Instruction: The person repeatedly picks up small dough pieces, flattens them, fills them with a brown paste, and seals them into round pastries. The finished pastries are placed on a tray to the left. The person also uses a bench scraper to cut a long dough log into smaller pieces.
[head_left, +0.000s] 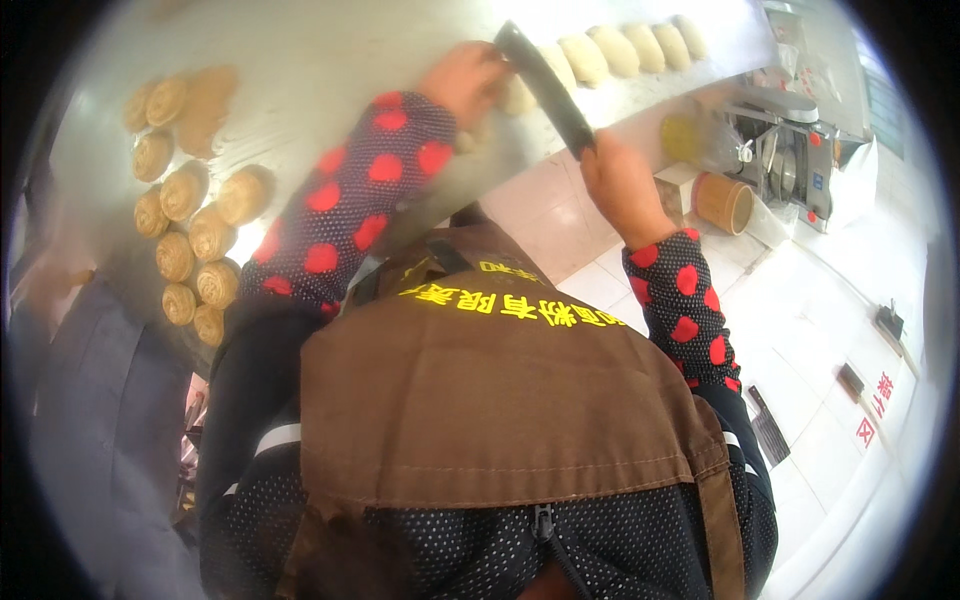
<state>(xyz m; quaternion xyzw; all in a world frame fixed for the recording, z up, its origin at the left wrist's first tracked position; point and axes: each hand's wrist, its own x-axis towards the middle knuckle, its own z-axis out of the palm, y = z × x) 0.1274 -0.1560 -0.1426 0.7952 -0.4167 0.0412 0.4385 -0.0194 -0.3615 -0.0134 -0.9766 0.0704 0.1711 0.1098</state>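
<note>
My right hand (622, 184) grips the handle end of a long dark-bladed knife (547, 86), which slants up to the left over a metal worktable (322, 45). Close to the blade's tip is my left hand (469, 79), blurred, with its fingers curled down near a dough piece (519, 96); whether it holds any dough cannot be made out. A smaller bit of dough (466, 141) lies under my left wrist. From behind the blade, a row of pale, oval dough pieces (616, 51) runs to the right along the table.
Several coiled, browned dough rounds (180, 191) cluster on the table's left side. A person in grey clothing (97, 390) stands at the left edge. Below the table's right end are a wooden bucket (724, 202) and a metal rack (795, 157). A cleaver (770, 431) shows against white tiles.
</note>
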